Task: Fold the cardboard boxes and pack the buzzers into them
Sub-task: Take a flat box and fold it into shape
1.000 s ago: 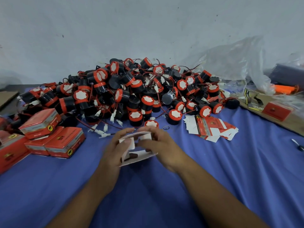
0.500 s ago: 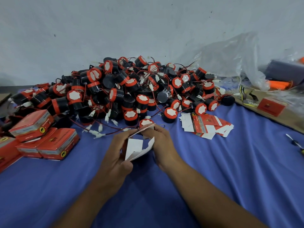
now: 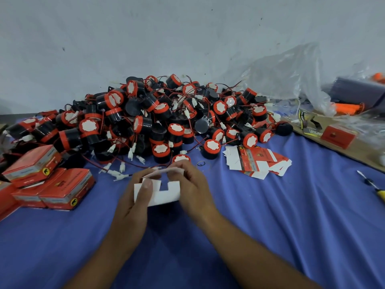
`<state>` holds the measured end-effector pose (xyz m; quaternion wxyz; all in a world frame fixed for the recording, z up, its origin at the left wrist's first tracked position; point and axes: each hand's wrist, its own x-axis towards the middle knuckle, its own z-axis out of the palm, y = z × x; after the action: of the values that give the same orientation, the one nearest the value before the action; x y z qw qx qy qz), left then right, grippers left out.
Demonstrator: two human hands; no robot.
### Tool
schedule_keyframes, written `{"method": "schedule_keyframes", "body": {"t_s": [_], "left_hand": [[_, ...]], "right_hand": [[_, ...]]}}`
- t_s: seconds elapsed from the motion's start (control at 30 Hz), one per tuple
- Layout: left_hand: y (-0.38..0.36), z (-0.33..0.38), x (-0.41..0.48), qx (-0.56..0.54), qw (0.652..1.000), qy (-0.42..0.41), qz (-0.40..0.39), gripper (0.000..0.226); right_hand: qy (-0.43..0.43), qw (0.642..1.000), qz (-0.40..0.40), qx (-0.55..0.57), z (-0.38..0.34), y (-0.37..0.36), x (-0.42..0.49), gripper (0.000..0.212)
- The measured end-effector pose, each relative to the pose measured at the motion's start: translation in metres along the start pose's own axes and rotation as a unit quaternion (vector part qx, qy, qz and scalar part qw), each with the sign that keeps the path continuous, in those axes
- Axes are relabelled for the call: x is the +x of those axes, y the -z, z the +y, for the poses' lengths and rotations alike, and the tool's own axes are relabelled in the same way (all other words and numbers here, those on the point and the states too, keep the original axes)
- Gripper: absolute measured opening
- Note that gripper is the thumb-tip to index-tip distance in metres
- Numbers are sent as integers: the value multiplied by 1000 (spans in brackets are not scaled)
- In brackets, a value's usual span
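The left hand (image 3: 133, 203) and right hand (image 3: 193, 188) pinch opposite sides of the box blank (image 3: 164, 195), presenting its flaps for folding. The buzzers (image 3: 158, 122) lie just beyond both hands, likely to be close by for packing.

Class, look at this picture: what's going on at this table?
A person is folding a cardboard box into shape, gripping it with the left hand and the right hand above the blue cloth. The box is only part-formed. A big pile of buzzers lies behind it. To the left sit closed red boxes; to the right lie flat box blanks.
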<state>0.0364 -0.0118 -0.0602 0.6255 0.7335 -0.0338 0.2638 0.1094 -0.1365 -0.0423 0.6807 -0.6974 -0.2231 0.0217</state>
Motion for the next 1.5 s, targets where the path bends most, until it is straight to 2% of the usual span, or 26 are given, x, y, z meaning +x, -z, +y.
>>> {"method": "schedule_keyframes", "body": {"t_s": [0.07, 0.2, 0.27, 0.3, 0.4, 0.47, 0.53, 0.63, 0.7, 0.8, 0.9, 1.0, 1.17, 1.3, 1.4, 1.5], "left_hand": [[5, -1, 3, -16, 1000, 14, 16, 25], [8, -5, 5, -60, 997, 31, 30, 20], [11, -7, 8, -89, 992, 63, 57, 19], [14, -8, 8, -100, 990, 73, 69, 17], [15, -7, 8, -87, 989, 76, 94, 22], [12, -4, 6, -25, 994, 38, 99, 27], [8, -1, 3, 37, 994, -14, 99, 48], [3, 0, 0, 88, 993, -27, 80, 87], [-1, 0, -2, 154, 986, -48, 49, 95], [-2, 2, -1, 167, 984, -47, 42, 94], [1, 2, 0, 162, 984, -36, 68, 93], [1, 1, 0, 184, 976, -34, 113, 99], [6, 5, 3, 245, 959, -86, 114, 83], [7, 6, 3, 245, 958, -89, 117, 82], [8, 7, 3, 247, 957, -104, 113, 80], [7, 8, 2, 265, 951, -126, 99, 82]], "right_hand": [[50, 997, -42, -28, 1, -4, -6, 19], [48, 993, -108, 21, -3, -4, -13, 38], [55, 987, -148, 24, -7, -4, -14, 33], [71, 985, -160, -9, -9, -5, -15, 29], [108, 979, -155, -74, -3, -10, -12, 36], [77, 987, -141, -32, 0, -9, -9, 32], [46, 993, -112, 10, -1, -7, -6, 28], [27, 997, -58, 32, -1, -4, 0, 25], [18, 997, -54, 44, -3, -2, 2, 26], [18, 995, -99, 25, -7, 1, -1, 37], [-32, 990, -127, 53, -10, -1, -3, 52], [-37, 990, -125, 56, -11, -3, -2, 48], [-25, 991, -116, 66, -9, -2, -1, 39], [-44, 983, -127, 123, -13, 2, -1, 51], [-30, 984, -149, 91, -15, 2, -1, 40], [-19, 989, -143, 44, -13, -2, -2, 42]]}}
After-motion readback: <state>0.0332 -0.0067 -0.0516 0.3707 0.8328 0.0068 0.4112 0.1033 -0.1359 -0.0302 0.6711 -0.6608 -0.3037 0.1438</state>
